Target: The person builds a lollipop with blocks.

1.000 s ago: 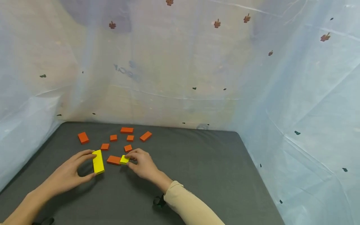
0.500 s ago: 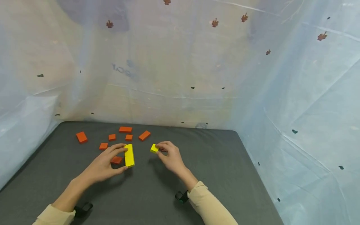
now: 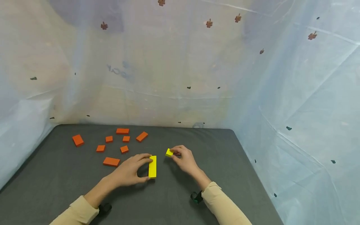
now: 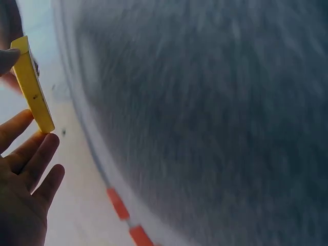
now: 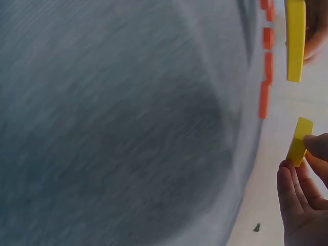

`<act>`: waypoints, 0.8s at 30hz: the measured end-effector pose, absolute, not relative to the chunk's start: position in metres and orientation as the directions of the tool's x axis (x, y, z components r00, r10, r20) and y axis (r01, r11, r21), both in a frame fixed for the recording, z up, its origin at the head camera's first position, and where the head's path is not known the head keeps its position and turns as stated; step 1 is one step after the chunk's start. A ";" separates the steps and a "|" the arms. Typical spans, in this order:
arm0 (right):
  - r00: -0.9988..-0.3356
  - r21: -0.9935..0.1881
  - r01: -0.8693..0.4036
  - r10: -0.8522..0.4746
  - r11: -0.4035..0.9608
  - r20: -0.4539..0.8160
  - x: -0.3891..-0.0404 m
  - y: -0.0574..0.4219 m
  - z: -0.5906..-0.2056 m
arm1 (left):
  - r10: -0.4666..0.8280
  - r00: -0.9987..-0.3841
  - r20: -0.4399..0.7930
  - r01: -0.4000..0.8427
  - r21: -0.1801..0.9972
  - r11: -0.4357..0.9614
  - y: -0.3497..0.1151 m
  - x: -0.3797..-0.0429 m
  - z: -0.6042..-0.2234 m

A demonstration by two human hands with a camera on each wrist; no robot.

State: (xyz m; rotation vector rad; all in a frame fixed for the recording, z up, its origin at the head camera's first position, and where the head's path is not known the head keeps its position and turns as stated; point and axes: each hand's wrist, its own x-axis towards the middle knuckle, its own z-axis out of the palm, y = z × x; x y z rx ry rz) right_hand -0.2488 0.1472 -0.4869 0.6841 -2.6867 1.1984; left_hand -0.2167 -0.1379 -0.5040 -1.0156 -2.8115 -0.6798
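Between its thumb and fingertips my left hand [image 3: 129, 170] holds a long yellow block [image 3: 152, 167] by its two ends, near the middle of the dark table. To its right, my right hand [image 3: 185, 160] pinches a small yellow block [image 3: 169, 152]. A gap separates the two yellow blocks. In the left wrist view the long block [image 4: 33, 87] is gripped by thumb and fingers. The right wrist view has the small block [image 5: 300, 142] at the fingertips, with the long one [image 5: 295, 41] above it.
Several orange blocks lie scattered at the table's back left, among them a long one [image 3: 111, 161] left of my left hand and an angled one [image 3: 142, 136]. The grey tabletop [image 3: 219, 175] meets hanging translucent sheeting [image 3: 174, 109] behind and at the sides.
Both hands have moved right, carrying the yellow blocks away from the orange ones. The small yellow block, earlier beside a long orange block, is now well to its right.
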 end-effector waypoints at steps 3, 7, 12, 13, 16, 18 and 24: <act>-0.884 -0.642 -0.457 -0.398 0.616 0.248 -0.251 0.151 -0.489 | 0.637 -0.751 0.172 0.651 0.353 0.672 -0.129 -0.217 -0.508; -0.867 -0.603 -0.466 -0.472 0.648 0.162 -0.253 0.152 -0.493 | 0.679 -0.724 0.118 0.677 0.313 0.666 -0.122 -0.214 -0.512; -0.843 -0.573 -0.474 -0.532 0.669 0.076 -0.254 0.146 -0.495 | 0.694 -0.716 0.074 0.682 0.285 0.673 -0.119 -0.208 -0.513; -0.840 -0.568 -0.477 -0.538 0.670 0.069 -0.255 0.144 -0.495 | 0.696 -0.715 0.072 0.683 0.286 0.672 -0.119 -0.207 -0.512; -0.823 -0.549 -0.500 -0.564 0.670 0.062 -0.257 0.139 -0.496 | 0.697 -0.714 0.062 0.682 0.284 0.673 -0.119 -0.202 -0.509; -0.811 -0.542 -0.517 -0.582 0.662 0.062 -0.258 0.136 -0.497 | 0.698 -0.714 0.054 0.680 0.286 0.675 -0.119 -0.199 -0.508; -0.786 -0.533 -0.554 -0.613 0.640 0.080 -0.258 0.129 -0.499 | 0.693 -0.720 0.048 0.678 0.261 0.687 -0.118 -0.195 -0.514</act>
